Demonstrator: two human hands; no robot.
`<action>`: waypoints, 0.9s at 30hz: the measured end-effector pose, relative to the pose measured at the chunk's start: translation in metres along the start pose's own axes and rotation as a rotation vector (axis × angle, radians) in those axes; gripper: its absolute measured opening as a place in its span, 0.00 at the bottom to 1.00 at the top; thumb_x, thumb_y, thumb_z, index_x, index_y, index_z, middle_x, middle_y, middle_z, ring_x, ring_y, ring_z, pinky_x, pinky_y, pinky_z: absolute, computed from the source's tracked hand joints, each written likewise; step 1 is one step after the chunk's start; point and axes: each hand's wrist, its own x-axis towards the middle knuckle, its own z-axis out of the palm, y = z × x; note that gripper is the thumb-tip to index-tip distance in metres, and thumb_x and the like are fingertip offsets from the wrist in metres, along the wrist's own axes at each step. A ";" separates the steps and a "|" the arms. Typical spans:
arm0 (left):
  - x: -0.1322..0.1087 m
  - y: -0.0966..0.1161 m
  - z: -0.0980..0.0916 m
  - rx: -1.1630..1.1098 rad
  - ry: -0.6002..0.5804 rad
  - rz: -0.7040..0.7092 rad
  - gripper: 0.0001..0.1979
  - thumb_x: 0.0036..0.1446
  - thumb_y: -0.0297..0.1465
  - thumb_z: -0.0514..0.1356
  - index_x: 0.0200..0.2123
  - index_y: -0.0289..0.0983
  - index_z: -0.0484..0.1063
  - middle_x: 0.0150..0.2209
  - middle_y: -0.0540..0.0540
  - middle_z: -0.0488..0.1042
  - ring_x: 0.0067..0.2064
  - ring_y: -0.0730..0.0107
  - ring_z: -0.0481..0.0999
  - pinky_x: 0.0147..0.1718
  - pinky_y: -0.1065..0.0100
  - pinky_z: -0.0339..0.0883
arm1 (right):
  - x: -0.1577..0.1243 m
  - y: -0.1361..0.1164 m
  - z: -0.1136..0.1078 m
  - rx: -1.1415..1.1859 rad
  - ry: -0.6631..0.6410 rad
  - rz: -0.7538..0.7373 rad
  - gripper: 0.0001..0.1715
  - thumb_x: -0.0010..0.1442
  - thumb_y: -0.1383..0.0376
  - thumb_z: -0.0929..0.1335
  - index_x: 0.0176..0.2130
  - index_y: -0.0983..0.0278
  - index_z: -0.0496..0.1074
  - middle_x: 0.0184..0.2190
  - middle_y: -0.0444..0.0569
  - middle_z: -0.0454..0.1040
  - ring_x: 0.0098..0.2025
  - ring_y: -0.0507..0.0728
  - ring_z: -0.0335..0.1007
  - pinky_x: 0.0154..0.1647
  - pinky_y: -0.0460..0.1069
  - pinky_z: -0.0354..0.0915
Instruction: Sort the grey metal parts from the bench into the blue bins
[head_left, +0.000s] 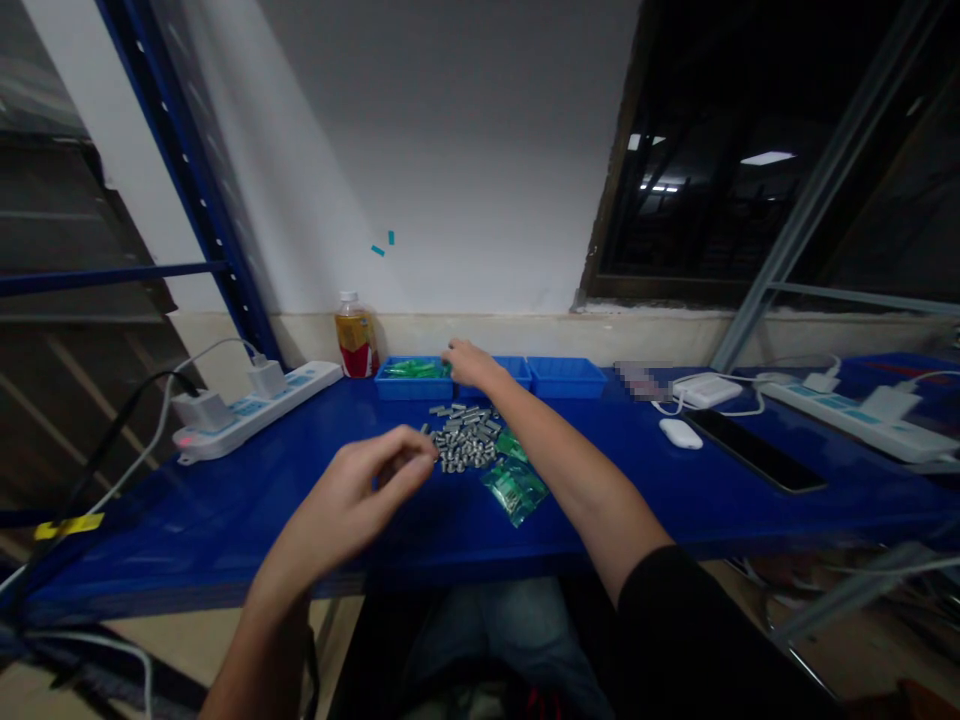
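My left hand (367, 485) is curled at the left edge of a pile of small metal cylinders (466, 440), its thumb and fingertips together. Whatever may be between those fingertips is hidden. Reaching across the pile, my right hand (469, 362) has its fingers bent down at the border of the left blue bin (415, 388) and the middle blue bin (517, 372). Its fingertips are close together beside green plastic pieces (411, 369) in the left bin; I cannot make out what they grip. Small green-tinted plastic bags (516, 490) with contents lie right of the pile.
A right blue bin (566, 378) stands beside the others. A drink bottle (355, 335) is at the back left. Power strips (259, 405) with cables lie at both sides. A white earphone case (681, 433) and a dark phone (754, 450) lie on the blue table (615, 480).
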 end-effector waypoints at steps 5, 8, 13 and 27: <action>0.095 -0.045 0.004 0.421 -0.157 -0.209 0.18 0.55 0.46 0.53 0.35 0.40 0.74 0.32 0.46 0.77 0.35 0.59 0.75 0.33 0.67 0.64 | -0.002 0.001 -0.013 0.013 0.040 -0.023 0.19 0.60 0.72 0.58 0.45 0.66 0.72 0.46 0.56 0.68 0.47 0.59 0.68 0.48 0.50 0.62; 0.126 -0.075 0.013 0.588 -0.166 -0.246 0.14 0.53 0.40 0.56 0.39 0.42 0.73 0.37 0.43 0.77 0.38 0.57 0.75 0.35 0.66 0.64 | 0.004 -0.006 -0.009 0.026 0.017 -0.015 0.18 0.60 0.71 0.58 0.44 0.65 0.72 0.54 0.56 0.63 0.49 0.59 0.67 0.49 0.51 0.62; 0.137 -0.092 0.032 0.634 -0.250 -0.223 0.14 0.51 0.39 0.57 0.39 0.42 0.74 0.37 0.41 0.77 0.37 0.54 0.75 0.36 0.63 0.64 | 0.007 -0.017 0.007 0.053 -0.081 0.074 0.21 0.58 0.70 0.60 0.50 0.64 0.69 0.59 0.58 0.57 0.57 0.65 0.59 0.54 0.60 0.59; 0.130 -0.106 0.037 0.315 -0.085 -0.044 0.03 0.51 0.30 0.55 0.29 0.37 0.66 0.27 0.47 0.71 0.30 0.67 0.69 0.30 0.69 0.59 | -0.125 0.002 -0.006 0.347 0.252 0.028 0.17 0.61 0.65 0.62 0.49 0.64 0.67 0.41 0.51 0.71 0.47 0.58 0.61 0.50 0.53 0.57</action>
